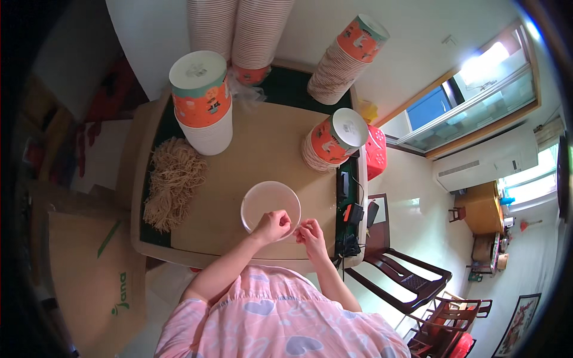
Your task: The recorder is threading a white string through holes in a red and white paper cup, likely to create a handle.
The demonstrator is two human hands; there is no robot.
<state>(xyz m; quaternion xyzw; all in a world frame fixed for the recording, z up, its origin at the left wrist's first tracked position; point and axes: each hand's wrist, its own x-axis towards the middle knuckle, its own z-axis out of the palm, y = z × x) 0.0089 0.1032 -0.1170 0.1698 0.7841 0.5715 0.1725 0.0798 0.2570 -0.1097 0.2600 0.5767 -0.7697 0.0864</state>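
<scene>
A white round paper bucket (pixel 262 197) stands near the table's front edge with its open mouth toward me. My left hand (pixel 271 226) is closed at the bucket's near rim, its fingers curled together over the opening. Just right of the rim, my right hand (pixel 313 240) is closed too, thumb and fingertips pinched. Whatever is in either hand is too small to make out. A loose bundle of beige string (pixel 173 185) lies on the left of the table.
Upside-down stacks of orange-and-green paper buckets (pixel 203 101) (pixel 335 140) flank the bucket, and another stack (pixel 349 59) leans behind. Tall bucket stacks (pixel 259 36) rise at the back. Black devices and cables (pixel 349 230) line the right edge. A cardboard box (pixel 95 268) stands left; a dark chair (pixel 406 280) right.
</scene>
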